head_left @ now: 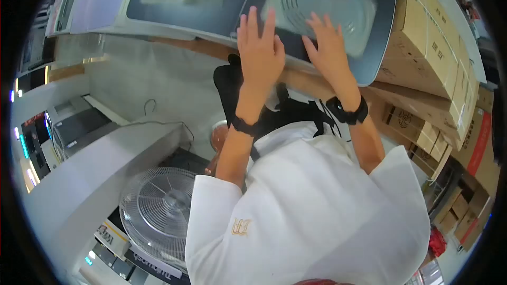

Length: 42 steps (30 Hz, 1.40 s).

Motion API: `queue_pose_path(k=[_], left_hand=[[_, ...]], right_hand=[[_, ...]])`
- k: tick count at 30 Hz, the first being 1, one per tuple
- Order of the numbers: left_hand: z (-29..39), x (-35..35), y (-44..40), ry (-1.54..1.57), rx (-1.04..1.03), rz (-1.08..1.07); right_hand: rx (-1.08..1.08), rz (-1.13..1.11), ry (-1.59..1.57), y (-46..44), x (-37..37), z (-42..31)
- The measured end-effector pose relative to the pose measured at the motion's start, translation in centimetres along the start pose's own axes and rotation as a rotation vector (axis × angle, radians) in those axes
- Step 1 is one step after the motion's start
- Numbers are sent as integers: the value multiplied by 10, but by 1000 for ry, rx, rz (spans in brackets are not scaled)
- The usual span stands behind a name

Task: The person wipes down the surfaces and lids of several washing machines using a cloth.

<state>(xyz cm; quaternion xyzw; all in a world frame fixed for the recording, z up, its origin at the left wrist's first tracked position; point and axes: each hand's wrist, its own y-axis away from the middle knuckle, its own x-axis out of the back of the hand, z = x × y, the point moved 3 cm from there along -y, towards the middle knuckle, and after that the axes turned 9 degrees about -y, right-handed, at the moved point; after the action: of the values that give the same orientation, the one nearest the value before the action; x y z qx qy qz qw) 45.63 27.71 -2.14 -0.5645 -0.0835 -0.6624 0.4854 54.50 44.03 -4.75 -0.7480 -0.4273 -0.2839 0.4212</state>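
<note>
Translucent panel (359,18) lying flat on dark mat (227,16), right end of long table (100,2). Pale, shiny floor (132,82) below table. Strapped cardboard cartons (422,53) stacked at table's right. Round wire-guarded fan (158,216) lower left, beside white counter (119,161). Right hand (331,50) over panel's near edge, left hand (259,53) just left of panel; both palm-down, fingers extended, moderately spread, gripping nothing visible. Cannot tell whether fingertips touch. Dark watch (346,110) on right wrist; small bright glare on mat.
</note>
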Motion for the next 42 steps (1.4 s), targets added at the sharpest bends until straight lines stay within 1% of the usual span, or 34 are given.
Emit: queue_pose_path(k=[1,4,6,8,10,13,14,17,20,22,24,26,29,30,32,33,35,37,38,39,41,42], left_hand=[[-4,-8,-11,18,-20,-17],[-17,-29,-33,9,-91,-182],[-33,-44,-42,-93,-171,-273],[-35,-44,-56,-108,-220,-262],[-35,-37,-42,-120,-232,-324],[-37,-43,-56,-129,-220,-303],[-34,-42,-55,-121,-209,-291],[-31,-37,-54,-133,-216,-304],[-32,-42,-52,-144,-223,-289],[-33,-41,-51,-122,-222,-252],[-38,-42,-47,-7,-160,-180],[-34,-32,-45,99,-114,-129],[-32,-21,-34,152,-167,-168],[-27,-11,-31,200,-226,-152],[-36,2,-13,267,-188,-261],[-41,11,-4,302,-172,-318],[-26,63,-9,275,-215,-294],[-12,117,-12,310,-210,-283],[-4,137,-13,333,-241,-216],[2,155,-14,354,-270,-148],[12,177,-22,343,-289,-89],[16,186,-26,314,-278,-97]], right_hand=[[-7,-40,42,-7,0,6],[-95,-196,-111,-29,28,13],[-95,64,-240,-117,83,48],[77,312,340,-226,91,111],[-75,108,529,-244,52,127],[-207,-63,511,-256,26,150],[-143,-72,509,-246,16,163],[-342,-414,111,-202,18,162],[-16,-223,286,-151,17,128],[177,-104,200,-115,25,81],[142,-277,82,-88,35,32],[-14,-425,-192,-57,47,-1],[-190,-592,-572,-35,79,-29],[-191,-502,-525,-28,89,-35],[-196,-322,-435,-13,108,-43],[-197,-290,-430,-8,118,-46],[-208,-228,-418,0,142,-52],[-140,-240,-499,8,163,-65],[-102,-248,-542,10,173,-71],[-98,-308,-599,9,184,-75],[-86,-430,-713,8,205,-84],[-71,-389,-745,7,208,-85]])
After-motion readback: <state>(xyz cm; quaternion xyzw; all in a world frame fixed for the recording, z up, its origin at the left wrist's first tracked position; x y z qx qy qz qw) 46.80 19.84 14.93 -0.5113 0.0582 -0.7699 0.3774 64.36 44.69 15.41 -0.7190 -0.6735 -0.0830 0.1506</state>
